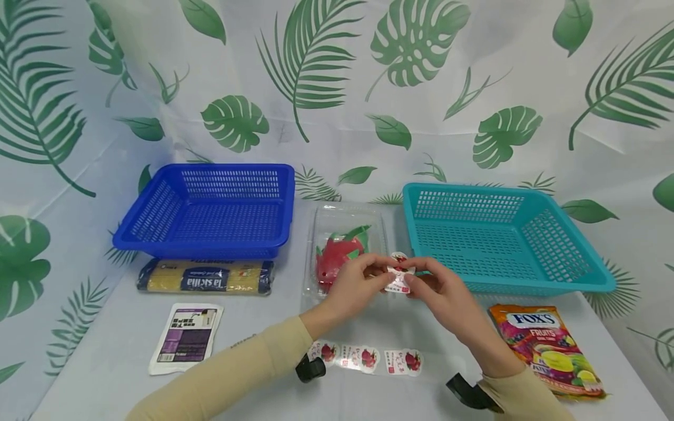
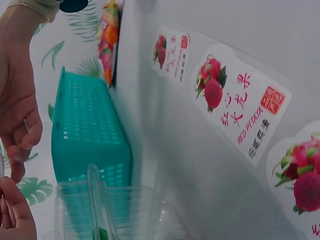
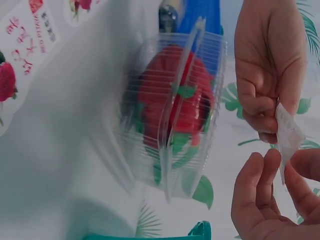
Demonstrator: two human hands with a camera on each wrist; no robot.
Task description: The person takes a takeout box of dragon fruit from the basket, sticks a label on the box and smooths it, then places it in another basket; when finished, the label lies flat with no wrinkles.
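In the head view my left hand (image 1: 350,289) and my right hand (image 1: 447,301) meet in front of a clear plastic box (image 1: 378,225). Between them is a white dragon fruit sticker (image 1: 398,282), its two sides pinched by the thumbs and fingers. The right wrist view shows this sticker (image 3: 287,132) from its edge, with the left hand (image 3: 270,70) above and the right hand (image 3: 270,200) below. Inside the lidded box lies a red dragon fruit (image 1: 337,260) with green tips. A strip of similar stickers (image 1: 360,358) lies on the table below the hands.
A blue basket (image 1: 205,248) stands at the back left, a teal basket (image 1: 511,285) at the back right. Pasta (image 1: 205,276) and a white-and-purple packet (image 1: 186,336) lie on the left. A Fox's candy bag (image 1: 550,351) lies beside the right forearm.
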